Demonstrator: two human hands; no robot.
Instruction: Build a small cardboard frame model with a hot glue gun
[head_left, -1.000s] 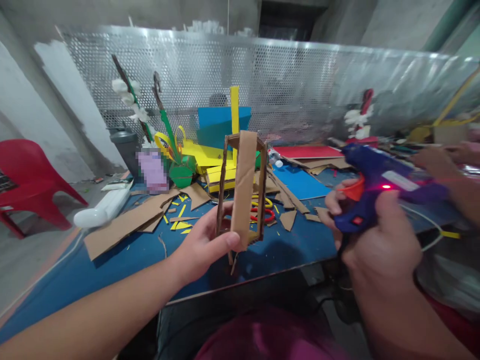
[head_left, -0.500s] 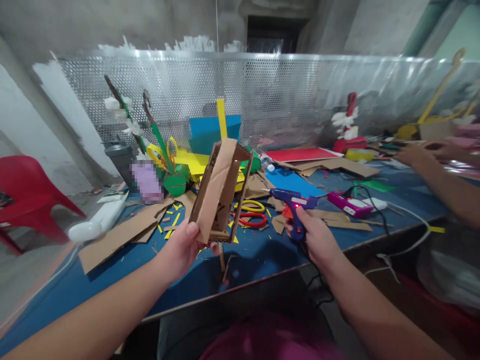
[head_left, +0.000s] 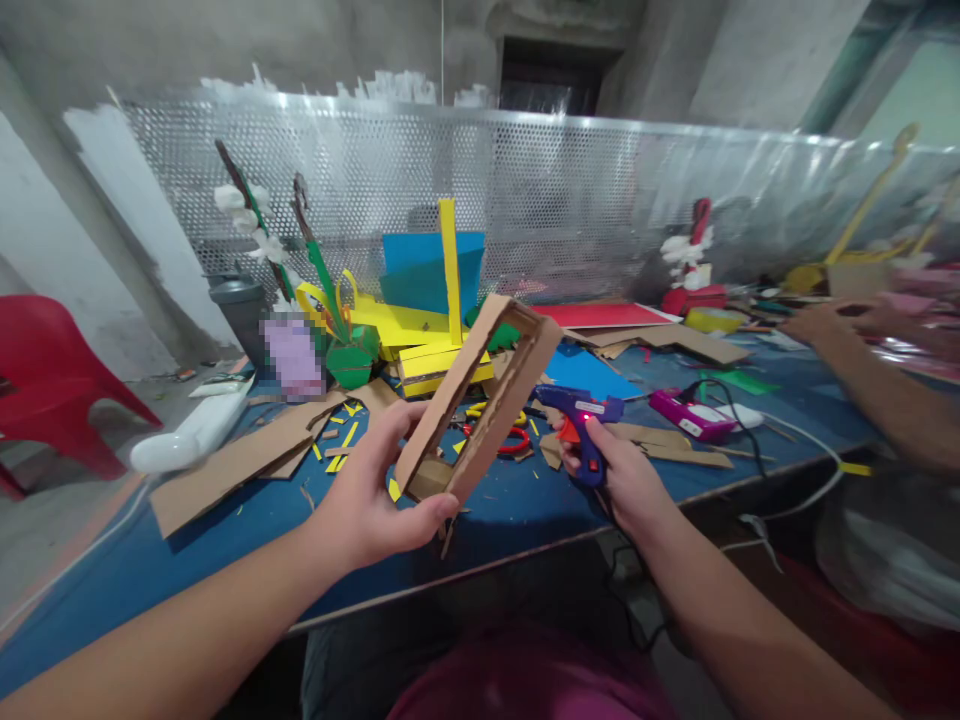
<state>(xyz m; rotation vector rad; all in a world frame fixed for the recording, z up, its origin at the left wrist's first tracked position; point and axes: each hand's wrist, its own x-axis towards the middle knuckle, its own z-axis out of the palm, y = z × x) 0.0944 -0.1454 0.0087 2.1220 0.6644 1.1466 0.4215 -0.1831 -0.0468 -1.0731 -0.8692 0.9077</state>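
My left hand [head_left: 371, 500] is closed around the lower end of an open cardboard box frame [head_left: 480, 395], which it holds tilted up to the right above the blue table [head_left: 247, 505]. To the right of it, my right hand [head_left: 626, 480] grips a blue glue gun [head_left: 581, 425] with an orange trigger and a lit red light. The gun's nozzle points left toward the frame but stays apart from it. Red and yellow scissors [head_left: 514, 435] lie on the table behind the frame.
Cardboard sheets [head_left: 232, 460], yellow scraps, yellow and blue card [head_left: 427, 270] and paper flowers crowd the back by a perforated metal screen [head_left: 570, 190]. A pink device [head_left: 686, 415] with cables lies right. Another person's arm [head_left: 862, 375] reaches in at right. A red chair [head_left: 45, 380] stands left.
My right hand carried the glue gun from close to the camera down to the table, beside the frame. My left hand turned the frame from upright to a slant to the right.
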